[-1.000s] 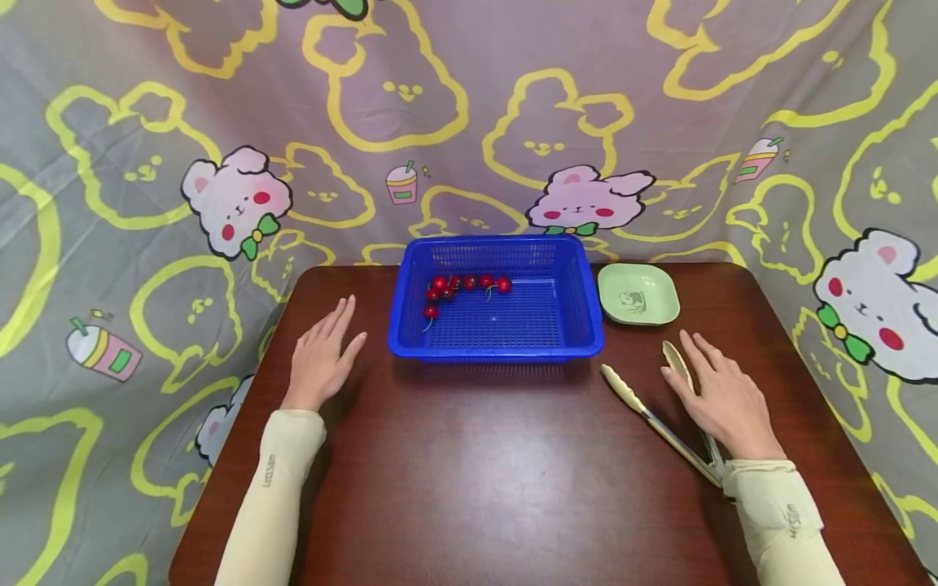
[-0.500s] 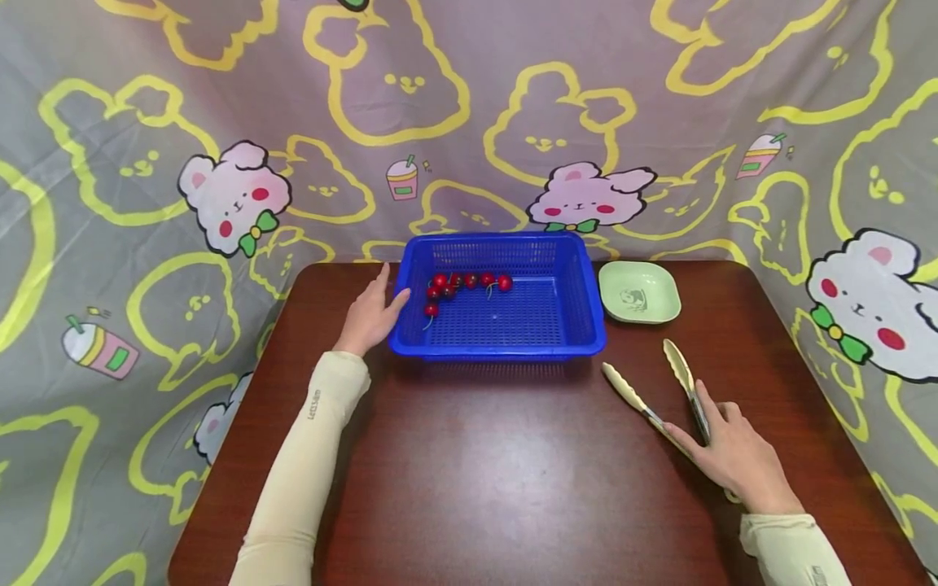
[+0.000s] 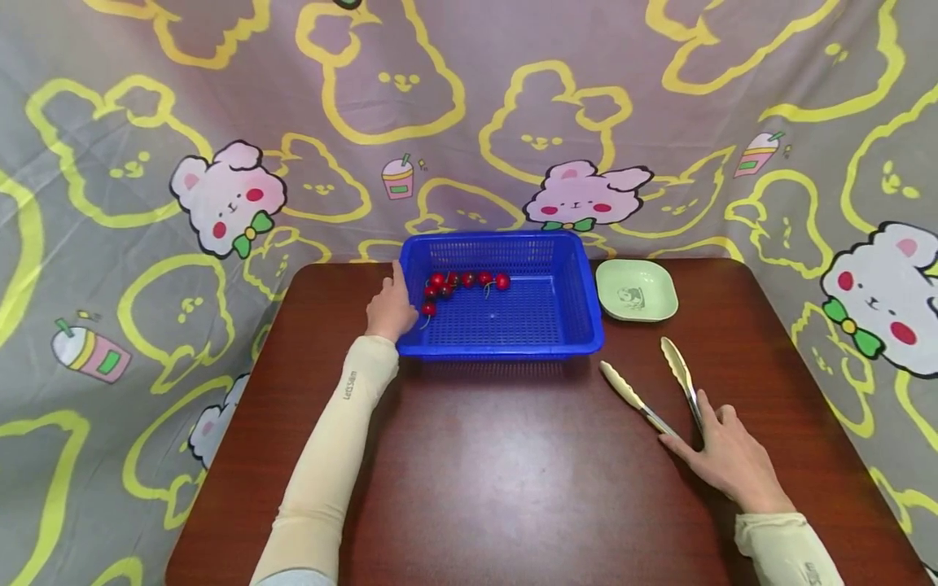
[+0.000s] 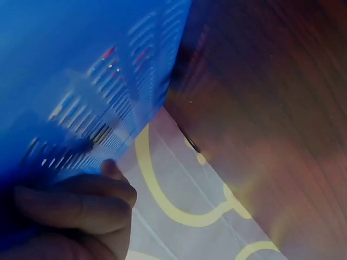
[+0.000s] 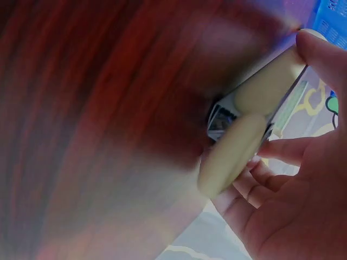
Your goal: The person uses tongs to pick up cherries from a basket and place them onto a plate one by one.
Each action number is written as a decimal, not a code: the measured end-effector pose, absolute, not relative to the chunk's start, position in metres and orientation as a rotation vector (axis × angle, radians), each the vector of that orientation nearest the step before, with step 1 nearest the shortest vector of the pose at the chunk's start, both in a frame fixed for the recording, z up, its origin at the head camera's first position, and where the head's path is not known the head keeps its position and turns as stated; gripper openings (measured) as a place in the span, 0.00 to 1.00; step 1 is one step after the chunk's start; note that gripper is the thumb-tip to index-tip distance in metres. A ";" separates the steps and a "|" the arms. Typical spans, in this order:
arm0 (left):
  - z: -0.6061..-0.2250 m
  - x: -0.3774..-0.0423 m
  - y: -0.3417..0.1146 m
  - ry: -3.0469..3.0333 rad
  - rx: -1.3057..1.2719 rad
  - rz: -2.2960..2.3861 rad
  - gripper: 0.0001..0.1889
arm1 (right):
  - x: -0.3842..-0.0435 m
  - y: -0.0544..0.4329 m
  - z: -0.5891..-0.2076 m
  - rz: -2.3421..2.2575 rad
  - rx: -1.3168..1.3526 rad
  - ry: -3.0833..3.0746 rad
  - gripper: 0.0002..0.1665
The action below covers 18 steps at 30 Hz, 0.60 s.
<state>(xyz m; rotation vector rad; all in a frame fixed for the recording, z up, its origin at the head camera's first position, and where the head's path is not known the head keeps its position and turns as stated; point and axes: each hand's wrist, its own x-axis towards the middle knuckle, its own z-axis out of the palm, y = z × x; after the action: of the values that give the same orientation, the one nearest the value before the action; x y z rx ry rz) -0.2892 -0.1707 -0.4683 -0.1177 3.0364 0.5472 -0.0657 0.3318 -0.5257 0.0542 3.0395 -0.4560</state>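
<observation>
A blue plastic basket (image 3: 501,352) stands at the back of the table, with several red cherries (image 3: 469,280) in its left part. My left hand (image 3: 392,312) grips the basket's left side, thumb over the rim; in the left wrist view its curled fingers (image 4: 87,206) lie against the slotted wall. Metal tongs with cream tips (image 3: 677,364) lie spread apart, tips pointing away from me. My right hand (image 3: 736,460) holds them by the handles, thumb on one arm and fingers round the other, as the right wrist view shows at the cream grips (image 5: 233,154).
To the right of the basket sits a pale green dish (image 3: 652,305) with a panda print. Brown wooden tabletop (image 3: 498,480) spreads in front of the basket. A patterned cloth (image 3: 469,106) hangs behind and along both sides of the table.
My left hand has moved right and forward from the bare table onto the basket's left side. My right hand has come down and back, from above the tongs to holding their handles.
</observation>
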 end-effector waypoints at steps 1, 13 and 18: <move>-0.468 -0.289 -0.170 3.043 -0.126 0.527 0.53 | -0.066 0.331 -0.526 -0.456 0.055 3.037 0.67; -0.463 -0.286 -0.165 3.059 -0.133 0.446 0.54 | -0.067 0.331 -0.527 -0.451 0.048 3.046 0.63; -0.463 -0.286 -0.164 3.070 -0.134 0.449 0.53 | -0.063 0.330 -0.527 -0.475 0.049 3.065 0.60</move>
<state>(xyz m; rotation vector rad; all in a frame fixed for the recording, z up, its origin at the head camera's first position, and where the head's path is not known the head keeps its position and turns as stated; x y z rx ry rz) -0.2856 -0.1642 -0.4630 -0.1339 3.0696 0.4488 -0.0633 0.3302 -0.5270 0.0489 3.0648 -0.4749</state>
